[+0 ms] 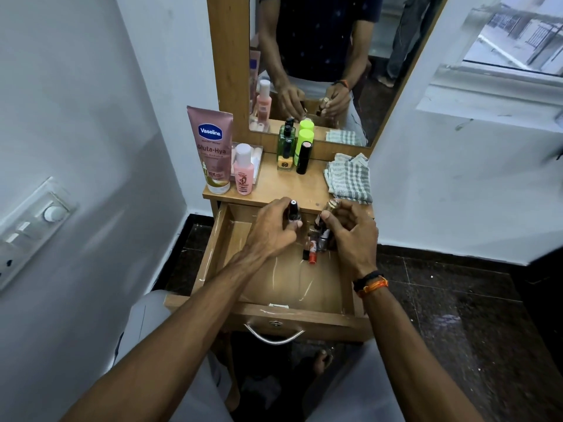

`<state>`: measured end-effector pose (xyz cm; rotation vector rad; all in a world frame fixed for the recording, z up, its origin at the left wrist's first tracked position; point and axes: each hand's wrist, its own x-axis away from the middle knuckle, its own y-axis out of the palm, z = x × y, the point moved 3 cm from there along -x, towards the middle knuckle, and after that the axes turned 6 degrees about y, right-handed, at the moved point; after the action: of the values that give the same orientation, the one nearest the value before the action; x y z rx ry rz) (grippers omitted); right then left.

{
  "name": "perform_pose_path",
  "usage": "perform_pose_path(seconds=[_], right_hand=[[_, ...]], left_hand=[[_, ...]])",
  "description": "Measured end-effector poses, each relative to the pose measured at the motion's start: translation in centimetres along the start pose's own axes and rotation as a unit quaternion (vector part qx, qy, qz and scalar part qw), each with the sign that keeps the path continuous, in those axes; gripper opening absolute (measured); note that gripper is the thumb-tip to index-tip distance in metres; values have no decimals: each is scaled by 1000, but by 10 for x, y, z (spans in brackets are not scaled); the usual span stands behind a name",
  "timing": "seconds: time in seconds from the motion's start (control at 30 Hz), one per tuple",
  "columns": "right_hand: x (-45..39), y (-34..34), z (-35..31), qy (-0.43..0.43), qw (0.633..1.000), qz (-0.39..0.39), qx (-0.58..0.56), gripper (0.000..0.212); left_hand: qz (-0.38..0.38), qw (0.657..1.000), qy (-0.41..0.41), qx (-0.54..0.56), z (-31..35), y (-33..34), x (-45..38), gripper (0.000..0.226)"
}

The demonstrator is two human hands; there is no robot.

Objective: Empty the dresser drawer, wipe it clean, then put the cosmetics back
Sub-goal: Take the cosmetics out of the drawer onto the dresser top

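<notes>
Drawer point(213, 260) pulled open below dresser top point(283, 187). Left hand point(271, 229) curled round small dark bottle point(294, 211), above drawer's back part. Right hand point(350, 236) pinching gold-capped bottle point(330, 208), just beside. Few small cosmetics point(315, 246) lying in drawer between both hands. Farther back on dresser top: Vaseline tube point(211, 147), pink bottle point(243, 170), green bottles point(294, 144), checked cloth point(350, 178) at right.
</notes>
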<state>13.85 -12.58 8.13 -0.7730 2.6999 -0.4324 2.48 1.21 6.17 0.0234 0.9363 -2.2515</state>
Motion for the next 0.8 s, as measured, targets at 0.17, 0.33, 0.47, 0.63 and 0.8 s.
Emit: perform_pose_path(seconds=[0.17,0.33,0.47,0.63,0.8], right_hand=[[-31,7,-15,-20,1000,9,1,32],[-59,27,-20,-53,997,5,58,34],[-74,42,-18,-80,989,6,123,37],[-82,49,-6,-58,990,18,125,36],[-94,50,-4,-20,995,0,103,40]], left_hand=[[41,999,32,-17,14,-18,-23,26],[69,997,11,-28,11,-21,-42,31],[92,995,1,-34,8,-17,-52,29],[114,992,-30,-48,0,-10,-59,40],[146,988,-43,-23,-8,-12,-68,35]])
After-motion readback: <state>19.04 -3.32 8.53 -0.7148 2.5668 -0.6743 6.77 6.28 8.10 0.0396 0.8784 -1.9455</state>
